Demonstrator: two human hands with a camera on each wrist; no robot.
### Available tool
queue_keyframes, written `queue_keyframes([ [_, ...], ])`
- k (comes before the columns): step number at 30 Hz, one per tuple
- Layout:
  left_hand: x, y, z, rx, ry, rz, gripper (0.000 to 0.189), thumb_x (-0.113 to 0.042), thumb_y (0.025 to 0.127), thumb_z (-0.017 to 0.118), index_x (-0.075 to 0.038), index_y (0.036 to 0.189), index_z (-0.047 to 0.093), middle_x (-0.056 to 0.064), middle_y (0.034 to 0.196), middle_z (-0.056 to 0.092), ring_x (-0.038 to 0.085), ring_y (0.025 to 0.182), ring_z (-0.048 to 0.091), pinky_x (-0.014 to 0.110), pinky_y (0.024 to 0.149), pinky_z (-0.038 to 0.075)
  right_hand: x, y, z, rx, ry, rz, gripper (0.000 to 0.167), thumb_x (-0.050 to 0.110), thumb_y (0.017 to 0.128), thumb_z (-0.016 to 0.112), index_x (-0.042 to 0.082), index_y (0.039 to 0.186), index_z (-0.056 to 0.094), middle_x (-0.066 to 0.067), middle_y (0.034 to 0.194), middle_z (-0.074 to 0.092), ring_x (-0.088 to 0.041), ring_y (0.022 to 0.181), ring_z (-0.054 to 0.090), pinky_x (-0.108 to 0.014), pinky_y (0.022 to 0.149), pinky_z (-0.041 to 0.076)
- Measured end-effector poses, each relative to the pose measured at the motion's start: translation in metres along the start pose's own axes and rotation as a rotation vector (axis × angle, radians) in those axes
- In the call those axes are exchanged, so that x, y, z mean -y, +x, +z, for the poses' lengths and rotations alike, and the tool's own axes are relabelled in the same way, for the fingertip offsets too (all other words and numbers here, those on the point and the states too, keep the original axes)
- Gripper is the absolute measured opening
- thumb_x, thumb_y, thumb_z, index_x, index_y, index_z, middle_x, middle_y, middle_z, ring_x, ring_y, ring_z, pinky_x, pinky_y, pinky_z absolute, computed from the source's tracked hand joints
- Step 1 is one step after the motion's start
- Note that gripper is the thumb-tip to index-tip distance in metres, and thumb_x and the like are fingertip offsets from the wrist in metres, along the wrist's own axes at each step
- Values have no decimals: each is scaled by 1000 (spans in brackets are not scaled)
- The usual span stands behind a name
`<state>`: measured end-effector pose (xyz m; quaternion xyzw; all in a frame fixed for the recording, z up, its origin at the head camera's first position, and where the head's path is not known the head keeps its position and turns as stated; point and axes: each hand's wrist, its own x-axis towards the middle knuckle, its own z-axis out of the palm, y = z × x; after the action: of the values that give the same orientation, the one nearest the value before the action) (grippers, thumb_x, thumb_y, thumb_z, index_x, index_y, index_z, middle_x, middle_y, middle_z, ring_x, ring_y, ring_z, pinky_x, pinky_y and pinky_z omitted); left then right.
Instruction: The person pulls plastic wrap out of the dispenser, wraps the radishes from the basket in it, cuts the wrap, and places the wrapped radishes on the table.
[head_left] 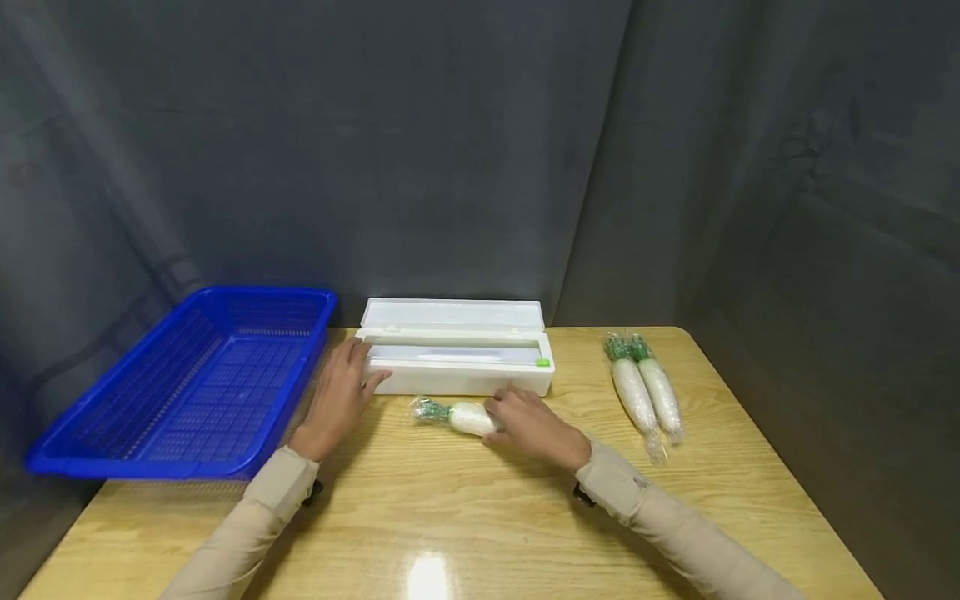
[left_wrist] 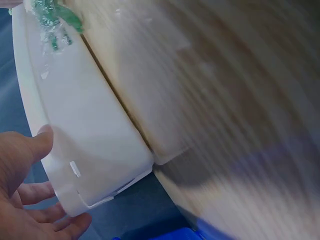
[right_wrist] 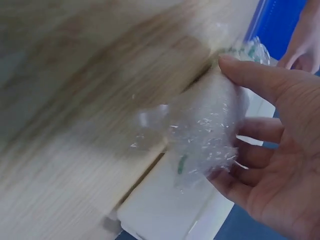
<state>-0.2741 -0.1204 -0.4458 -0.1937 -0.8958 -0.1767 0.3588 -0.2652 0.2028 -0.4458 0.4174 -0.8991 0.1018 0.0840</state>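
A white radish point(head_left: 471, 418) with green leaves, wrapped in clear film, lies in front of a white cling film dispenser point(head_left: 457, 380). My right hand point(head_left: 528, 423) grips the radish's right end, thumb on one side and fingers on the other. In the right wrist view the crinkled wrap point(right_wrist: 205, 130) shows between thumb and fingers. My left hand point(head_left: 339, 396) holds the dispenser's left end; in the left wrist view the thumb lies on the box point(left_wrist: 95, 120) and the fingers reach round its end. The dispenser's lid point(head_left: 453, 314) is raised, with film inside and a green slider point(head_left: 543, 362) at the right.
A blue plastic basket point(head_left: 258, 450) stands at the left of the wooden table point(head_left: 480, 517). Two wrapped radishes point(head_left: 647, 392) lie side by side at the right. Dark grey curtains point(head_left: 375, 150) hang behind and at the sides.
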Motion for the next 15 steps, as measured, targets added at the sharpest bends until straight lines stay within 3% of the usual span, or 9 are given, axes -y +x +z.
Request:
queue_keyframes([
  [8,6,-3,3,-4,-9,-14,60,-17,85,87,20,122,57,43,122,57,57,113,59,64,96,50,3,-20,-13,-90,1,3,35,31,84,89,13,80,59,4,73,52,-10,66,44,-22,56,36],
  [11,8,-3,3,3,-16,-30,62,-17,85,87,21,124,57,41,120,58,55,109,61,63,94,52,6,-27,-20,-138,23,14,32,30,86,88,6,93,68,-1,83,62,-14,74,54,-26,60,45],
  [15,8,0,3,7,-25,-49,64,-18,85,88,21,126,57,39,117,59,53,105,63,61,89,54,5,-33,-33,-219,37,67,44,29,89,85,-3,115,72,-14,106,72,-26,94,68,-38,72,58],
])
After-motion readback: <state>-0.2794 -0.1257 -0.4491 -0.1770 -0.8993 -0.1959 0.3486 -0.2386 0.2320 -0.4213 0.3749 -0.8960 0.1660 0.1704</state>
